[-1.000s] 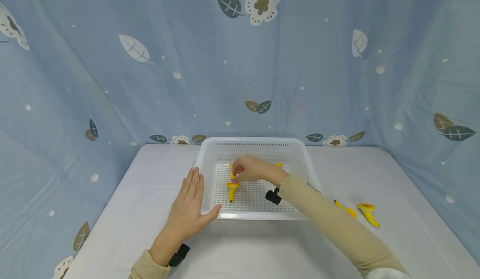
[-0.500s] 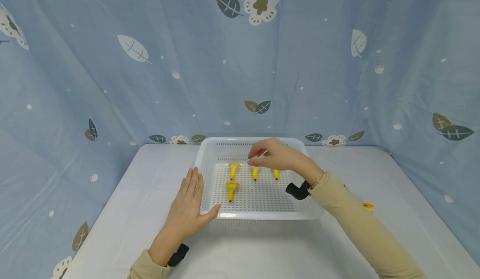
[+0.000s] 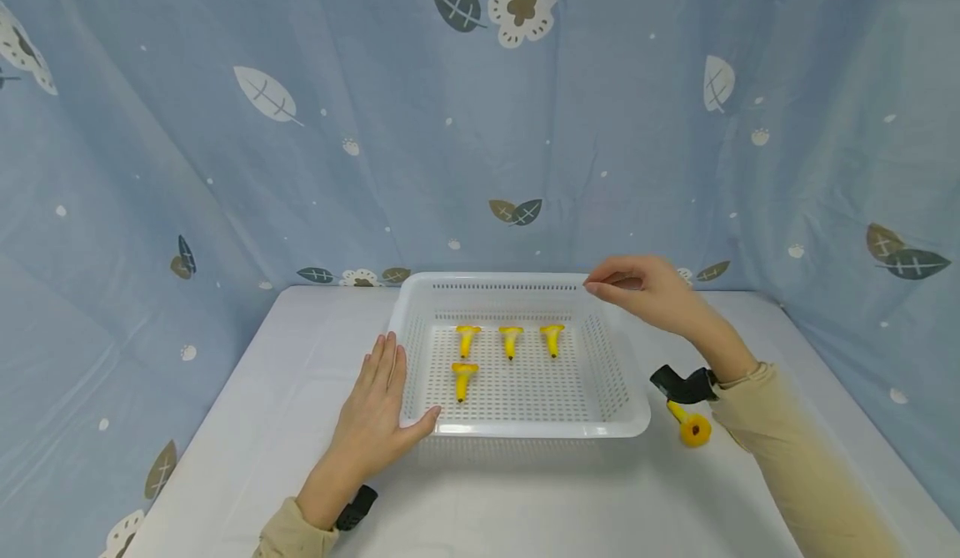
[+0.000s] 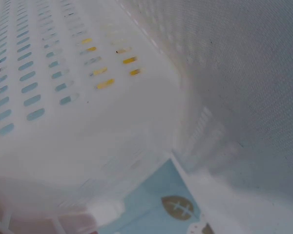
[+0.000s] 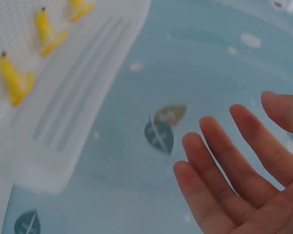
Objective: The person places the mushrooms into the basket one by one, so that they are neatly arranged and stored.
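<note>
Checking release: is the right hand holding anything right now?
No, empty. The right hand hovers over the basket's far right corner, fingers relaxed and bare in the wrist view.

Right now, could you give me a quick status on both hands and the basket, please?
Left hand flat against white basket, holding nothing. Right hand empty above basket's far right corner. Four yellow pieces inside; one on table. Nothing in the way.

A white table (image 3: 247,424) — leaf-printed blue curtain (image 3: 300,124) behind it.
</note>
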`<state>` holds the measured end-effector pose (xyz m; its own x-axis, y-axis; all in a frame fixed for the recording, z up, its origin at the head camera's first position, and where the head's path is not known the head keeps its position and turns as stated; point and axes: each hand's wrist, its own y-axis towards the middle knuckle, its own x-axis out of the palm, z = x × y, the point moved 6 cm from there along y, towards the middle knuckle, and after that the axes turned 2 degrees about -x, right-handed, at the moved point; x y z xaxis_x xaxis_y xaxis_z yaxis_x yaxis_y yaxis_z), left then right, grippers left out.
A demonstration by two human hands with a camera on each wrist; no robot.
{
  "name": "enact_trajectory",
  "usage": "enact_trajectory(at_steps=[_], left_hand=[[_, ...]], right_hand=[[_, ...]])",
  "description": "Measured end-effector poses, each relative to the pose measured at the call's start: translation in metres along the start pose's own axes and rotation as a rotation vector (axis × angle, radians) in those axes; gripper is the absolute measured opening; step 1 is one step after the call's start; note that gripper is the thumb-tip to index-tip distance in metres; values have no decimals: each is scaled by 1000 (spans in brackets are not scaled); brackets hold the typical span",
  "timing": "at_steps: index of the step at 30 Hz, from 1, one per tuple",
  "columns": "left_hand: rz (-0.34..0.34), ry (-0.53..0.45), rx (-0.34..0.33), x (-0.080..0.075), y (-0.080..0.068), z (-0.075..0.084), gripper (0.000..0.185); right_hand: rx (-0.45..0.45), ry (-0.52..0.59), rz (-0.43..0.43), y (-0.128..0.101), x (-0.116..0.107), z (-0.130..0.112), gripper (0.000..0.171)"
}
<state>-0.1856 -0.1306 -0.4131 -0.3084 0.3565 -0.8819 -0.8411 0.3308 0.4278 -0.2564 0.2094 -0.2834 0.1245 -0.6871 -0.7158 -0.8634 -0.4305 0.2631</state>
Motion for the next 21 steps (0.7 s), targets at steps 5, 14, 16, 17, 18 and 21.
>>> enact_trajectory(at_steps=[5, 14, 16, 17, 18, 21], left_hand=[[6, -2, 6, 0, 0, 0, 98], [-1, -14, -2, 0, 1, 1, 98], [-2, -10, -3, 0, 1, 1, 98], [-5, -7, -5, 0, 1, 1, 98], [-6, -4, -7, 0, 1, 1, 98], [-2, 0, -6, 0, 0, 0, 97]], right_hand=[[15, -2, 84, -21, -26, 17, 19], [145, 22, 171, -61, -65, 66, 22], [147, 43, 173, -70, -70, 76, 23], [154, 50, 172, -74, -72, 81, 23], [153, 59, 174, -77, -74, 85, 24], [163, 71, 170, -87, -78, 99, 25]])
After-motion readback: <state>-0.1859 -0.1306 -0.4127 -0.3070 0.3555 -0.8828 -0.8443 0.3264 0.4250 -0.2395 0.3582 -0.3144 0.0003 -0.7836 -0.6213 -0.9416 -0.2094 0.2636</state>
